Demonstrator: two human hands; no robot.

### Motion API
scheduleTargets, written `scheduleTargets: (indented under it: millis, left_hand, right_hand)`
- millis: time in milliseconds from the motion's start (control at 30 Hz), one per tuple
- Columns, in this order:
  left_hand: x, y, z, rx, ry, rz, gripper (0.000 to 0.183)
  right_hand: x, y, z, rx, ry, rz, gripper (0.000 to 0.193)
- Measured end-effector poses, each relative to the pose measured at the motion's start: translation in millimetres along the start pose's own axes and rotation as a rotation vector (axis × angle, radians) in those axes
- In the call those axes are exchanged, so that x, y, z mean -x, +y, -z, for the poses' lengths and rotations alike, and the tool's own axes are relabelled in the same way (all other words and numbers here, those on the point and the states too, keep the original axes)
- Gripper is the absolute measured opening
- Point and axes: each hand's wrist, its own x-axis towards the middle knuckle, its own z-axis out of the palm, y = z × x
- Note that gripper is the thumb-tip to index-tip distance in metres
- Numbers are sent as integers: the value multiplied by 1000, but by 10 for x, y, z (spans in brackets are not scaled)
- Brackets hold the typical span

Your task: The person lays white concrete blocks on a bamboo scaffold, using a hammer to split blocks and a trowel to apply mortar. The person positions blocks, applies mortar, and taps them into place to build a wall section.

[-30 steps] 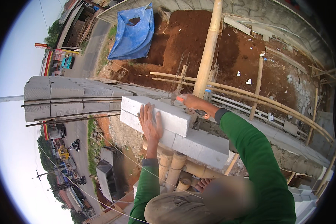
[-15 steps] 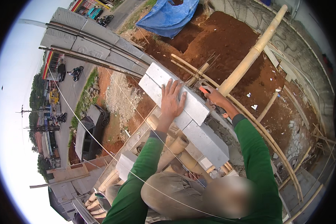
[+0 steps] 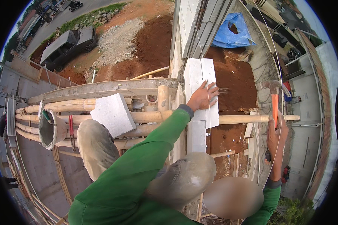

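Observation:
My left hand [image 3: 204, 96] lies flat, fingers spread, on a white lightweight block [image 3: 192, 84] on top of the narrow wall. Directly nearer to me, another pale block [image 3: 196, 135] continues the same course. Off to the right and raised away from the wall, my right hand [image 3: 277, 132] is closed round the orange handle of a hammer [image 3: 275, 105]. The hammer's head points away from me, and its dark handle end shows below the hand. A thin string runs lengthwise over the blocks.
Bamboo poles [image 3: 146, 117] form a scaffold at left, bearing a loose white block [image 3: 114, 114] and a mortar bucket [image 3: 52, 131]. A bamboo pole [image 3: 240, 119] juts right past the wall. Red soil [image 3: 234, 84] and a blue tarp [image 3: 234, 32] lie below.
My view has turned, so the wall now runs nearly straight ahead. My right hand has swung the hammer up and away from the block's side. The left hand stays on the block.

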Motion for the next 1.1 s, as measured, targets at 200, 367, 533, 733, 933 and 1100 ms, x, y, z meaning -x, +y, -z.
scheduleTargets:
  millis: [200,367,533,733,933,1100]
  left_hand:
    - [5,-14,-50,-32,36,-5,48]
    - [4,-63,-91,8,37,-12,54]
    - [17,-85,-138,-6,86,-38,52]
    - [-12,-114,-162,12,152,-57,51]
    - [-20,-133,-223,-79,116,-62,51]
    - [-58,-128,-227,66,130,-62,46]
  right_hand:
    - [942,-1857,1522,-791,-84,-201,24]
    - [1932,-2409,1410,-567,-119,-532,21]
    - [2894,-2373,649,262,95,-785,22]
    - [3592,-2584,-44,756,45,-783,24]
    - [3377,-1922,-496,566,256,-710,18]
    - [3093,-1083,-378,463,293,-779,38]
